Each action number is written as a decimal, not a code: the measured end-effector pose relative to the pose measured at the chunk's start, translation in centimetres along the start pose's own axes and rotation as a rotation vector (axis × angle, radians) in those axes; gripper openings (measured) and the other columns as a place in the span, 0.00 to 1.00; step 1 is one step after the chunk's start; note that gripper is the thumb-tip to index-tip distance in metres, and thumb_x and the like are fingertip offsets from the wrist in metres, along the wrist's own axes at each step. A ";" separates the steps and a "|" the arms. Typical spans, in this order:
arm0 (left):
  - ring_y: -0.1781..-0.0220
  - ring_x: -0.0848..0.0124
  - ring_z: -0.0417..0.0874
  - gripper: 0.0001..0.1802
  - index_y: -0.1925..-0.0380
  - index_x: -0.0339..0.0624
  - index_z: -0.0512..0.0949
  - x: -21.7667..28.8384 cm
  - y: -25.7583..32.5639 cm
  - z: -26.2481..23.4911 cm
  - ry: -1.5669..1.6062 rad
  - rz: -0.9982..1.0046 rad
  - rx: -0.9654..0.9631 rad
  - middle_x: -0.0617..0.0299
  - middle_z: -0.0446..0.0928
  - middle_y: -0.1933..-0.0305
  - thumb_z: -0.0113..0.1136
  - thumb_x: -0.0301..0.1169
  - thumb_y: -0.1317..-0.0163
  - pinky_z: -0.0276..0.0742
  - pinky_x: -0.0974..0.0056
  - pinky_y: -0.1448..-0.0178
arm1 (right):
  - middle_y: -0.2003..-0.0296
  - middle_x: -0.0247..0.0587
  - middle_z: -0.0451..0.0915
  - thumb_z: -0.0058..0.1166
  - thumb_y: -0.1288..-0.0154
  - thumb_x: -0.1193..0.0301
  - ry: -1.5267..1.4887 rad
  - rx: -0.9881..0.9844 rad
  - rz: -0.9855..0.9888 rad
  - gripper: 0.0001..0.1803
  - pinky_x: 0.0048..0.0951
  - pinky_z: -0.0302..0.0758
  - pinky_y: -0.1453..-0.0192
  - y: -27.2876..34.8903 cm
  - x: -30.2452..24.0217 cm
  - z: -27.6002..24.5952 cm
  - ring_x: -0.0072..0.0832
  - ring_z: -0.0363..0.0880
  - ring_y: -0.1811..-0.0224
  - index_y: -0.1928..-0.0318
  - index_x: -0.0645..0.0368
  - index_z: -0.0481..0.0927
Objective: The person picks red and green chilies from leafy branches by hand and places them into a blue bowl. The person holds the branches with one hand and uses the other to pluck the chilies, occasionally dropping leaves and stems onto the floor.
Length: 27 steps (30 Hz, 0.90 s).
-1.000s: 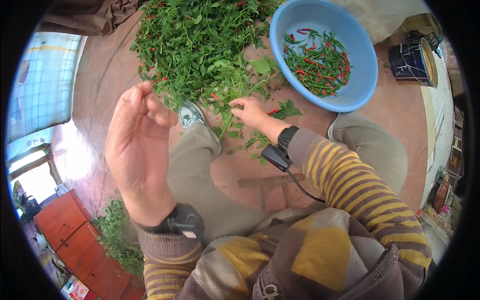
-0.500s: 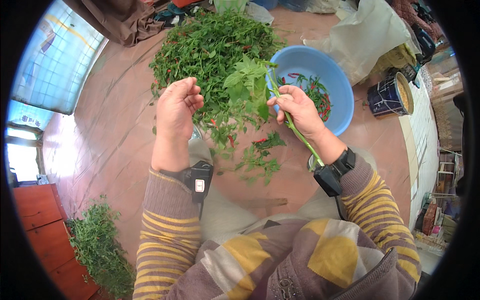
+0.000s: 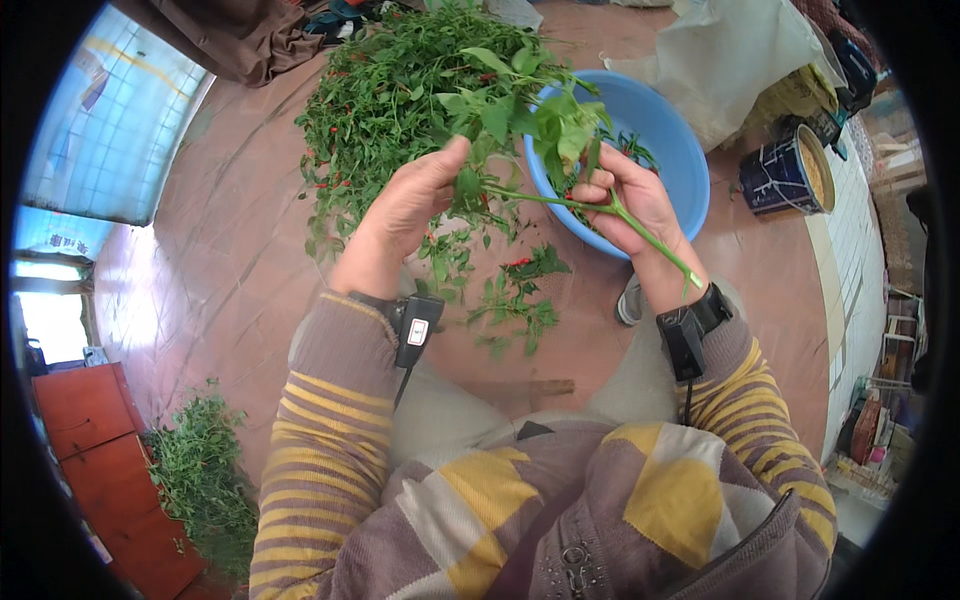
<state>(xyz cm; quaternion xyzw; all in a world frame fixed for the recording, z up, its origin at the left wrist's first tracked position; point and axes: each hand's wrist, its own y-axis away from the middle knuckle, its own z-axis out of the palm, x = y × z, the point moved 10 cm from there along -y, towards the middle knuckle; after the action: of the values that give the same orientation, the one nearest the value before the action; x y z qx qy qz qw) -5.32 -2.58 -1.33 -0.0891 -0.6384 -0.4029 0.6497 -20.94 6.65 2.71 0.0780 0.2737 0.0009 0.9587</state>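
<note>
A green chili pepper branch (image 3: 655, 241) with a forked stem and broad leaves is in my right hand (image 3: 640, 203). The fingers curl around its stem near the fork, and the cut end points toward my wrist. Its leafy tops spread to the left and away from me. Beside these leaves my left hand (image 3: 408, 205) is loosely cupped, thumb extended, with some fingers hidden by foliage; I see nothing gripped in it. Just beyond my right hand stands a blue basin (image 3: 682, 150) with red and green chili peppers (image 3: 632, 150) inside, partly covered by the branch and hand.
A large heap of chili plants (image 3: 390, 100) lies ahead, with loose sprigs (image 3: 520, 290) nearer me. A dark bucket (image 3: 775, 180) and a whitish plastic sheet (image 3: 740, 60) are at the right. More greenery (image 3: 205, 470) lies beside red boxes (image 3: 90, 420) at lower left.
My right hand has turned palm upward, swinging the branch's stem and leaves. My left hand has moved right, to the leaves, and its fingers have loosened. The view has shifted slightly.
</note>
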 end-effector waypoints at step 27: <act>0.82 0.75 0.63 0.15 0.71 0.44 0.69 -0.4 -0.1 3.4 0.780 -0.256 -0.510 0.65 0.67 0.76 0.44 0.42 0.33 0.58 0.72 0.81 | 0.71 0.40 0.71 0.43 0.44 0.86 -0.390 0.196 0.197 0.07 0.13 0.62 0.85 -1.8 -0.3 -5.5 0.17 0.67 0.81 0.63 0.73 0.67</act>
<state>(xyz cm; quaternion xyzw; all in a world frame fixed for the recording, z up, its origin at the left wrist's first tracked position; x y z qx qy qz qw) -7.95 -0.32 -1.17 -0.0085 -0.2338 -0.6269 0.7431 -24.15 5.68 -1.99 0.1960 0.0730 0.0530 0.9765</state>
